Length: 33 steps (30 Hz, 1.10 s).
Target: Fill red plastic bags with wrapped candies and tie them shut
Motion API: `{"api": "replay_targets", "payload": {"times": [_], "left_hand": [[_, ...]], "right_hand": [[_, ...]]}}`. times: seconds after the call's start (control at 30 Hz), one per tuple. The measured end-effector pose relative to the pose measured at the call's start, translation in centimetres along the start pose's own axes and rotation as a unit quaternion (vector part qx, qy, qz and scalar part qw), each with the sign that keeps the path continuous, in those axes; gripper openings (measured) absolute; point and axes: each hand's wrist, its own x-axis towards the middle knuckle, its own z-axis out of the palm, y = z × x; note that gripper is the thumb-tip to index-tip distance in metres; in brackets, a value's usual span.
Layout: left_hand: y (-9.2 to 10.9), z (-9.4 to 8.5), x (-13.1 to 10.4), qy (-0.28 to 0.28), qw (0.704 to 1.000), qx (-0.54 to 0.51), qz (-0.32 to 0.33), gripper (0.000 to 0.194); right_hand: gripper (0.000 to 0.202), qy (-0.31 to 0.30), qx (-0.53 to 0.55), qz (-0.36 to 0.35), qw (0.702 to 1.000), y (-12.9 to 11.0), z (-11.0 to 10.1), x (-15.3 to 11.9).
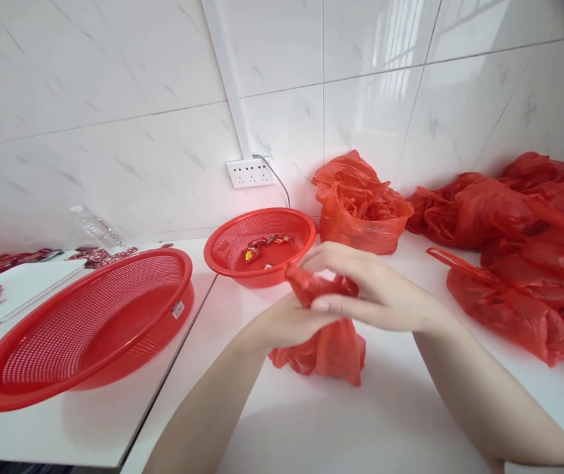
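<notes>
A thin red plastic bag [331, 355] is in my hands above the white table. Its gathered upper part shows between my fingers, and its lower part hangs below them. My left hand [282, 322] is closed around the narrowed middle of the bag, with its fingers partly hidden. From the right, my right hand [378, 283] reaches over the top, its thumb and fingers closed on the gathered plastic. What the bag contains, if anything, I cannot make out.
A red basket [282, 268] with a few small wrapped packets stands behind my hands. A larger red basket [185, 276] is at left. Filled red bags [360, 227] line the wall, with a tied one [513, 309] at right. A socket strip [249, 174] and clear bottle [95, 227] are behind.
</notes>
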Motion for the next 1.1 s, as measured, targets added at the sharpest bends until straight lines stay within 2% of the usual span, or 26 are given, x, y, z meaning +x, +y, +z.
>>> {"api": "replay_targets", "payload": {"times": [0.03,0.1,0.2,0.43,0.57,0.63,0.77,0.83,0.87,1.0,1.03,1.1], "left_hand": [[0.0,-0.2,0.1,-0.016,0.999,0.01,-0.026,0.008],[0.2,-0.8,0.4,-0.048,0.995,0.025,-0.086,0.03],[0.5,-1.8,0.8,-0.043,0.991,-0.009,-0.123,0.052],[0.9,-3.5,1.1,-0.064,0.986,-0.091,-0.122,0.051],[0.3,-3.6,1.7,-0.057,0.983,-0.119,-0.124,0.049],[-0.3,-3.6,2.1,-0.038,0.984,-0.135,-0.107,0.044],[-0.7,-3.7,2.7,-0.017,0.986,-0.156,-0.059,0.032],[-0.6,-3.6,2.5,-0.023,0.993,-0.109,-0.026,0.026],[-0.4,-3.5,2.2,-0.037,0.997,-0.071,-0.013,0.025],[0.5,-3.2,0.7,-0.1,0.991,0.086,0.014,0.034],[0.7,-3.1,0.4,-0.11,0.986,0.119,0.024,0.032],[0.9,-3.0,-0.2,-0.139,0.973,0.178,0.053,0.024]], "right_hand": [[0.015,0.003,0.018,0.034,0.999,0.4,-0.2,0.0],[0.017,0.007,0.055,0.076,0.996,1.1,-0.6,0.1],[0.017,0.03,0.065,0.065,0.995,1.8,-1.0,0.0],[0.01,0.115,-0.033,0.111,0.987,3.0,-2.3,-0.6],[0.01,0.134,-0.063,0.108,0.983,2.3,-2.6,-0.8],[0.009,0.1,-0.026,0.096,0.99,1.5,-2.4,-0.9],[0.009,-0.069,0.038,0.099,0.992,0.9,-2.2,-1.2],[0.009,-0.116,0.042,0.118,0.985,1.2,-2.1,-1.2],[0.009,-0.113,0.037,0.13,0.984,1.4,-2.1,-1.2],[0.011,0.014,-0.02,0.152,0.988,2.7,-1.7,-0.8],[0.015,0.031,-0.03,0.141,0.989,3.0,-1.5,-0.8],[0.04,0.014,-0.033,0.112,0.993,3.4,-1.0,-0.7]]}}
